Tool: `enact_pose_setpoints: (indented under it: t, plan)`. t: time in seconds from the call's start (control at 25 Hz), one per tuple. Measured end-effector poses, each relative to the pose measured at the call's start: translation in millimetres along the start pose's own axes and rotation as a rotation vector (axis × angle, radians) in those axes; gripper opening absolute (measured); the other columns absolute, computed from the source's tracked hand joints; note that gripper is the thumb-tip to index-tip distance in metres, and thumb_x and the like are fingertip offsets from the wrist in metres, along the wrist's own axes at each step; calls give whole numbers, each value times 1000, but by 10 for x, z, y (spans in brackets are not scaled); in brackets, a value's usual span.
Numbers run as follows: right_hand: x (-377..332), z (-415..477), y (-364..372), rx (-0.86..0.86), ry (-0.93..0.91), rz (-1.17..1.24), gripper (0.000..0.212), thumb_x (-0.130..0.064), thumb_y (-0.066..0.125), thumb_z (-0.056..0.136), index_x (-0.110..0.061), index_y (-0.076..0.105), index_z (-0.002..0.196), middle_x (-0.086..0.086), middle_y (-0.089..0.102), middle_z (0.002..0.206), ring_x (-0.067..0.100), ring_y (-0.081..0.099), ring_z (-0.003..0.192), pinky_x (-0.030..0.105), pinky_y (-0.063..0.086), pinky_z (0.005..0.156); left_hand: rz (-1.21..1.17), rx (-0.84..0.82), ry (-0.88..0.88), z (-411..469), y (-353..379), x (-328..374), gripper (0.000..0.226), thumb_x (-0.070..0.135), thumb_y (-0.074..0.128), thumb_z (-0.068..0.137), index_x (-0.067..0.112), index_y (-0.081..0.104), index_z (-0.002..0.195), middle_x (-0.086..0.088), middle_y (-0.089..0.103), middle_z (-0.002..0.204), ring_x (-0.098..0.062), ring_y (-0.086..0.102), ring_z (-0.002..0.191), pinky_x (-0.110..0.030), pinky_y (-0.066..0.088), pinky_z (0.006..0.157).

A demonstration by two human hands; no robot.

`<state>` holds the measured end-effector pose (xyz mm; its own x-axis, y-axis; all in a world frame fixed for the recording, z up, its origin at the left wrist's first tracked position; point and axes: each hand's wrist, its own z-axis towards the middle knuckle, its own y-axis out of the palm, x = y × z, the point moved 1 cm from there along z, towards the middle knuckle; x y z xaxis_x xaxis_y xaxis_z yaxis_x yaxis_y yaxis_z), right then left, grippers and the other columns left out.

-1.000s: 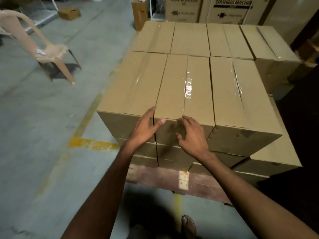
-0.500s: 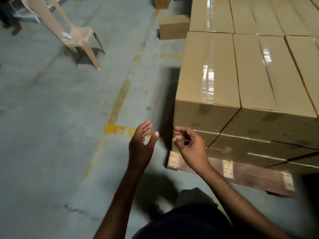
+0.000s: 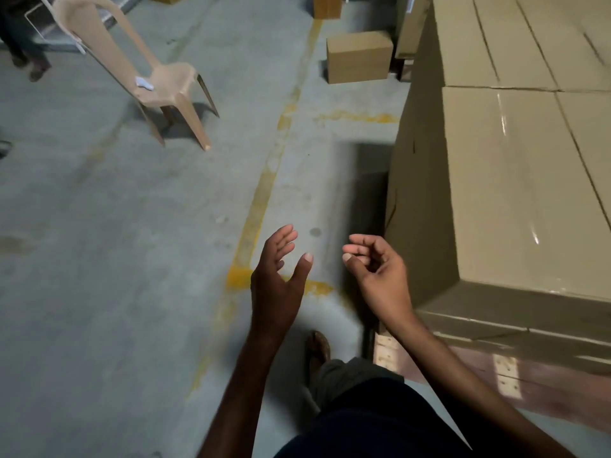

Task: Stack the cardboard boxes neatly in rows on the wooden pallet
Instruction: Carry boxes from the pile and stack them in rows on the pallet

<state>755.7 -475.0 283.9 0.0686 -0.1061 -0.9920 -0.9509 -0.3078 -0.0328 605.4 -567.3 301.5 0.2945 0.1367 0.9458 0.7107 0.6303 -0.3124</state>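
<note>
Taped brown cardboard boxes (image 3: pixel 515 180) stand stacked in tight rows at the right, on a reddish wooden pallet (image 3: pixel 535 381) whose front edge shows below them. One loose cardboard box (image 3: pixel 358 56) sits on the floor beyond the stack's far left corner. My left hand (image 3: pixel 279 276) hovers over the floor left of the stack, fingers straight, holding nothing. My right hand (image 3: pixel 380 276) hangs beside the stack's near left corner with loosely curled fingers, empty and apart from the boxes.
A beige plastic chair (image 3: pixel 155 77) stands on the concrete floor at the upper left, with a person's feet (image 3: pixel 31 66) behind it. Yellow painted lines (image 3: pixel 261 200) run across the floor. My own foot (image 3: pixel 319 347) shows below my hands. Another upright box (image 3: pixel 327 4) stands farther back.
Both hands have come off the front middle box and now hang free. The view has swung left, so the stack sits at the right and more floor shows.
</note>
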Motion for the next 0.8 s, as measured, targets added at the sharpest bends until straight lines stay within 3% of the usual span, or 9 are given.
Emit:
enact_pose_setpoints:
  t: [0.12,0.24,0.36,0.56,0.68,0.8]
  plan:
    - [-186,766,428,24,-27,-8,26,0,71,91,-15,70,112,4,75,98,10,65,81,18,54,79,247,-44,128,935,-130,-42,53,18,73,93,26,54,142,10,61,140,-4,55,129,-17,41,105]
    - [-397,1545,776,73,-44,-39,28,-2,72,90,-19,70,112,0,75,97,17,68,82,23,55,84,469,-70,263,1849,-221,-19,56,22,73,92,22,53,144,3,60,141,-16,55,128,-20,38,103]
    - [-508,2200,1148,105,-36,-68,27,-5,73,90,-21,70,111,-2,75,97,21,71,89,25,56,85,516,-102,323,2726,-272,-76,61,23,75,90,21,51,146,2,59,141,-19,55,129,-27,41,105]
    - [-455,3383,1815,183,-23,-106,28,-6,74,90,-26,70,108,-4,75,96,16,71,88,24,56,82,464,-213,334,4349,-295,-429,61,22,72,91,25,49,148,7,56,144,-10,50,132,-13,29,107]
    - [-581,4201,2241,287,-28,-90,29,-6,74,90,-28,70,108,-4,76,97,14,72,90,29,58,88,447,-309,362,5432,-304,-508,61,26,68,94,30,45,150,12,51,149,-8,45,137,-18,30,110]
    - [-917,4936,2548,335,-59,-77,29,-6,74,91,-28,69,110,-4,76,99,14,72,93,25,56,87,439,-369,427,6438,-238,-357,58,31,65,97,33,43,151,13,49,151,-8,44,138,-22,30,111]
